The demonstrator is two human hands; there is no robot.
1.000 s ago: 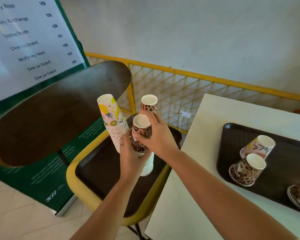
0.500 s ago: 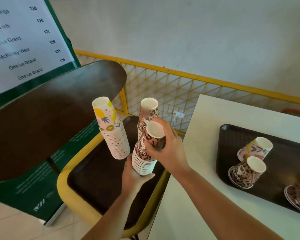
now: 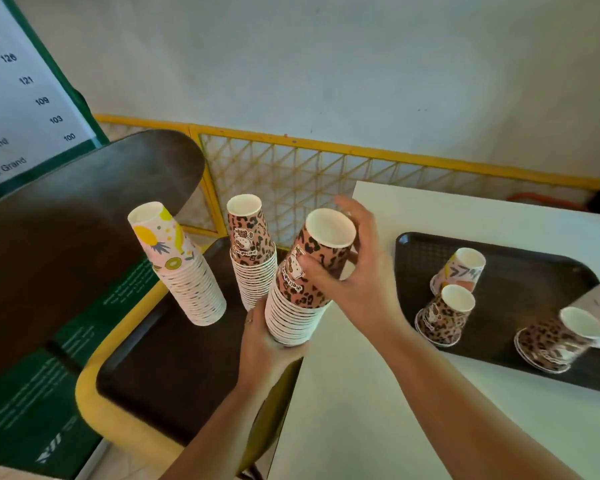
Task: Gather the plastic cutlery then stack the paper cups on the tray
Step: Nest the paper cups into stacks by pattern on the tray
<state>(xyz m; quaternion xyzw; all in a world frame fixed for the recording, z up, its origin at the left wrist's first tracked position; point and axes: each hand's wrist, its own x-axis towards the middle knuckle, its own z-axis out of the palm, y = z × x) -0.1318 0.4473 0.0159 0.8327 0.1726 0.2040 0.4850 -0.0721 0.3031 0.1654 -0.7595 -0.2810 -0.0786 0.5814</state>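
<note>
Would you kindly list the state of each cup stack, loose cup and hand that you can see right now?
Held leopard stack: upside down, tilted, gripped at its base by the left hand.
Right hand: fingers around the stack's top cup.
Fruit-print stack: upside down, leaning, on the chair tray.
Rear leopard stack: upside down, upright.
Table tray: holds loose upside-down cups.

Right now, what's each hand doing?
Left hand: grips the base of the leopard cup stack.
Right hand: thumb and fingers around the stack's top cup.
</note>
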